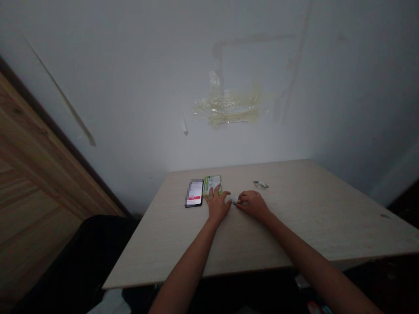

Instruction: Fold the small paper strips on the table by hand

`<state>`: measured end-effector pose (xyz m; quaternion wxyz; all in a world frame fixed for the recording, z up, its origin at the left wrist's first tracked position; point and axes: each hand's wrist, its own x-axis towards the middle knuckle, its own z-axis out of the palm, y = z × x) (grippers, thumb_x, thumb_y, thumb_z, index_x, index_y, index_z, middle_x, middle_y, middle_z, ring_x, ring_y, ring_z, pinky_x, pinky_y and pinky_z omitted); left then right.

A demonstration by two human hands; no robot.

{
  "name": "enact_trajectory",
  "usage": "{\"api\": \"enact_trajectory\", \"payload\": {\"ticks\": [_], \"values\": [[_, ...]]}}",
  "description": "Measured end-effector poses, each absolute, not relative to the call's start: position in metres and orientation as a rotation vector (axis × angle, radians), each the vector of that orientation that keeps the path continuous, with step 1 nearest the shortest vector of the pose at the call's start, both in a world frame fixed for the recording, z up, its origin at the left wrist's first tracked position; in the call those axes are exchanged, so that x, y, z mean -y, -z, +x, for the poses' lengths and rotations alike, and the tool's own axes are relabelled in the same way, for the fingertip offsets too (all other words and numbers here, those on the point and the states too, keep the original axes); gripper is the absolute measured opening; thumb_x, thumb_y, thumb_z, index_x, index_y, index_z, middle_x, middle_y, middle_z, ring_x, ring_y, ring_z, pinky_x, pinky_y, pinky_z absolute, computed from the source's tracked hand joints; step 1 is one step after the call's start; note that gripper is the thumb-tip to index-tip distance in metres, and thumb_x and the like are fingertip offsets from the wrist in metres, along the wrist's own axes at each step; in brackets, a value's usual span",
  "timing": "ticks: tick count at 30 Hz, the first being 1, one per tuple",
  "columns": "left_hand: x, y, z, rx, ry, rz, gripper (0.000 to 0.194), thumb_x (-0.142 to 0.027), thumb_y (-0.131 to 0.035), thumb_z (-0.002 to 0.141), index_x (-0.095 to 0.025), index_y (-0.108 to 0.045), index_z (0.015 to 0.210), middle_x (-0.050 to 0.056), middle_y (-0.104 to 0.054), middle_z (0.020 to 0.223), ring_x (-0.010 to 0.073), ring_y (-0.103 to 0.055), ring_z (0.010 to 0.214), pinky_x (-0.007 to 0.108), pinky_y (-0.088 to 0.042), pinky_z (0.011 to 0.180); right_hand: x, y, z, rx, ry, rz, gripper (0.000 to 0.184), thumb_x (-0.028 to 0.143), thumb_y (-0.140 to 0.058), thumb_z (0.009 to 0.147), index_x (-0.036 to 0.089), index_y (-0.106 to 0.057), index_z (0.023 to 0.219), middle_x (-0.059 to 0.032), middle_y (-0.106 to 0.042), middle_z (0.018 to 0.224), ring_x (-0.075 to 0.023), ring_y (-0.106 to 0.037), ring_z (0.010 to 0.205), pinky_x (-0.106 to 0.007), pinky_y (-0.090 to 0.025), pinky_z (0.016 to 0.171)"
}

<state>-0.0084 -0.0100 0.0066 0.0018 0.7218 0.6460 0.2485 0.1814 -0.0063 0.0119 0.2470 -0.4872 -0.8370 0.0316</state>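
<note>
My left hand lies with its fingers spread, the fingertips resting over the lower part of a flat green and white printed packet. Its thumb reaches right, close to a small whitish-green piece whose exact kind is too small to tell. From the right, my right hand has its fingers closed in a pinch on that piece, covering part of it. Left of the packet lies a phone with a lit screen. Beyond my right hand rests a small wrapper-like scrap.
All this lies on a pale wooden table against a grey wall. Yellowed tape sticks to the wall. At the left stand a wooden door-like panel and a dark object beside the table.
</note>
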Motion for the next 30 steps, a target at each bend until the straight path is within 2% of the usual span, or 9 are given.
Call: {"api": "enact_trajectory", "payload": {"ticks": [5,14,23,30], "values": [[0.014,-0.010,-0.009,-1.934,-0.784,2.359,0.021,-0.042,-0.067,0.085,-0.041,-0.073,0.105,-0.002,-0.045,0.152,0.0361,-0.027,0.143,0.075,-0.013,0.111,0.007,-0.014,0.186,2.232,-0.021,-1.417,0.016,0.035,-0.063,0.088,0.023,-0.073,0.086,-0.0037,-0.072,0.101,-0.0205,-0.062,0.102,-0.035,-0.035,0.098],[0.019,-0.013,-0.004,-1.909,-0.699,2.496,0.021,-0.047,-0.063,0.088,-0.049,-0.073,0.107,-0.005,-0.043,0.154,0.0365,-0.030,0.141,0.079,-0.008,0.109,0.002,-0.010,0.191,2.241,-0.017,-1.418,0.016,0.033,-0.062,0.087,0.021,-0.072,0.088,-0.0047,-0.071,0.099,-0.0193,-0.062,0.100,-0.033,-0.037,0.097],[0.020,-0.013,-0.004,-1.911,-0.733,2.559,0.022,-0.047,-0.063,0.087,-0.049,-0.072,0.107,-0.005,-0.043,0.154,0.0372,-0.031,0.142,0.080,-0.004,0.108,-0.002,-0.005,0.191,2.211,-0.042,-1.385,0.020,0.037,-0.062,0.088,0.021,-0.074,0.091,-0.0057,-0.070,0.091,-0.0193,-0.062,0.094,-0.030,-0.041,0.091],[0.020,-0.013,-0.003,-1.922,-0.751,2.557,0.021,-0.048,-0.065,0.085,-0.049,-0.073,0.104,-0.004,-0.045,0.153,0.0388,-0.032,0.141,0.082,-0.004,0.106,-0.002,-0.002,0.192,2.257,-0.046,-1.343,0.016,0.031,-0.062,0.089,0.022,-0.075,0.093,-0.0057,-0.068,0.092,-0.0188,-0.061,0.093,-0.031,-0.042,0.088]]}}
